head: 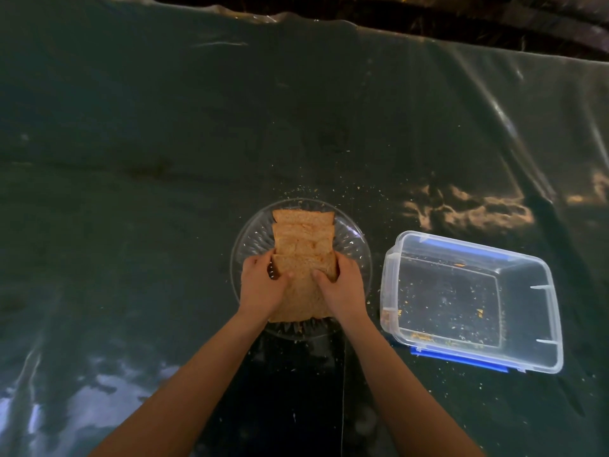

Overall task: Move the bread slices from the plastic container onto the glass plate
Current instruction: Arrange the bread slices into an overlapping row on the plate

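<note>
Several brown bread slices [303, 230] lie overlapping in a row on the round glass plate [253, 239] at the centre of the table. My left hand [262, 285] and my right hand [339, 285] grip the nearest slice [301, 275] by its left and right edges, over the near half of the plate. The clear plastic container [527, 311] stands to the right of the plate and holds only crumbs.
A blue lid [458, 359] lies under the container. The table is covered with a dark shiny plastic sheet [164, 159], wrinkled at the right. Crumbs are scattered around the plate and container. The table's far edge runs along the top.
</note>
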The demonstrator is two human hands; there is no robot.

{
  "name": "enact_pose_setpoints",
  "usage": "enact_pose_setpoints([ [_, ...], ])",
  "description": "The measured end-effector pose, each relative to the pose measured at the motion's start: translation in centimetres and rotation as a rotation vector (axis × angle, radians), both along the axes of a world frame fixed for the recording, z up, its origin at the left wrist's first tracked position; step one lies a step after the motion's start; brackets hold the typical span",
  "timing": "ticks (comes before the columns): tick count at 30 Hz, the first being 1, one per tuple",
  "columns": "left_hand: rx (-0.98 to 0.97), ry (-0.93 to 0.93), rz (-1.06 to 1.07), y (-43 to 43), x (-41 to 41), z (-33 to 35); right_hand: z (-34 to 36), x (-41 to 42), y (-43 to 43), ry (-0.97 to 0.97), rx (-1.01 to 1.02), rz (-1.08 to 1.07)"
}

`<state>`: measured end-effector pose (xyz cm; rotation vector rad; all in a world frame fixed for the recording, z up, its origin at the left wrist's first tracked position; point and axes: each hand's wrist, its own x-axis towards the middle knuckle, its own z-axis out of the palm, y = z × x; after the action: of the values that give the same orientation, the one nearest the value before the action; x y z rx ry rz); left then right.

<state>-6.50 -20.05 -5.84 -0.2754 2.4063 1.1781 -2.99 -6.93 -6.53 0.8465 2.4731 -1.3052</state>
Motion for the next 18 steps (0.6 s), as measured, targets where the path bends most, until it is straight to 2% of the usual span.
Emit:
enact_pose_setpoints([
  [4, 0.048, -0.021, -0.007, 0.2, -0.8, -0.1, 0.0, -0.7, 0.3, 0.006, -0.001, -0.010],
  [18, 0.028, 0.060, 0.010, 0.5, -1.6, -0.1, 0.5, -1.2, 0.3, 0.056, 0.008, -0.062],
])
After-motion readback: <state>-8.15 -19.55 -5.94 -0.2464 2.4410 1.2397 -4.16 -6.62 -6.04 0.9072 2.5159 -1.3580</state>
